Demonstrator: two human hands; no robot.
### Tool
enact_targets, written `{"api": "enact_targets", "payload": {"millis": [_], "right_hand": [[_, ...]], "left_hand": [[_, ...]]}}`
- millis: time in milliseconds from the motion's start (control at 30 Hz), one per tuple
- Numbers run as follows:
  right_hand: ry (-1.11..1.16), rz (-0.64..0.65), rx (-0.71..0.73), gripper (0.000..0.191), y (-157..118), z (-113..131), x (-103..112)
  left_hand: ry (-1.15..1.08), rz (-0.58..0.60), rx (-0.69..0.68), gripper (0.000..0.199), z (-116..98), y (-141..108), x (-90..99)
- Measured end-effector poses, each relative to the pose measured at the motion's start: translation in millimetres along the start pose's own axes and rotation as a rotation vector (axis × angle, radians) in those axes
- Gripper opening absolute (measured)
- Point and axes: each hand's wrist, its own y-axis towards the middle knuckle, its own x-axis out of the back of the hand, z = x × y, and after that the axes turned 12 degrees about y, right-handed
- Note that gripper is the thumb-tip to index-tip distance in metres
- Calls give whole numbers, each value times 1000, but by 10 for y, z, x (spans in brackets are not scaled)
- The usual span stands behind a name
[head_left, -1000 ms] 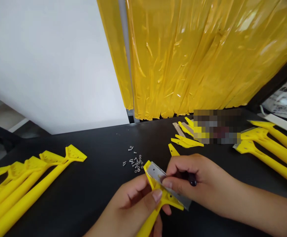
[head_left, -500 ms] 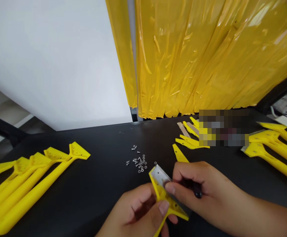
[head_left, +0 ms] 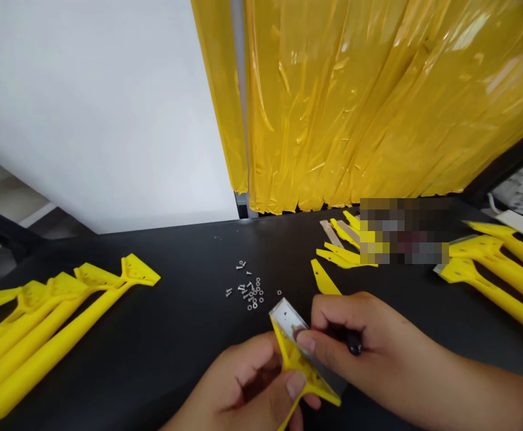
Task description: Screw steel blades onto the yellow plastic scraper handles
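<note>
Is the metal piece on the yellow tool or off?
On: the metal piece lies along the wide end of the yellow tool. Whether it's fastened, I can't tell.

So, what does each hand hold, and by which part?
Left hand: yellow tool, where head meets handle. Right hand: dark-ended object, its gripped part hidden; thumb at metal plate.

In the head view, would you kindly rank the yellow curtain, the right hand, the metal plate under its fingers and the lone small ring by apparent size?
1. Yellow curtain
2. Right hand
3. Metal plate, counting only what shows, as the hand covers part
4. Lone ring
</note>
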Motion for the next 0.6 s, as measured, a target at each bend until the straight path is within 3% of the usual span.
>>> {"api": "enact_targets", "payload": {"millis": [433, 600], "right_hand": [[28, 33, -12, 37, 5, -14, 17], [-94, 41, 36, 37, -25, 6, 18]], "left_hand": [[-11, -12, 10, 41, 12, -13, -8], [-72, -32, 58, 46, -44, -20, -33]]}}
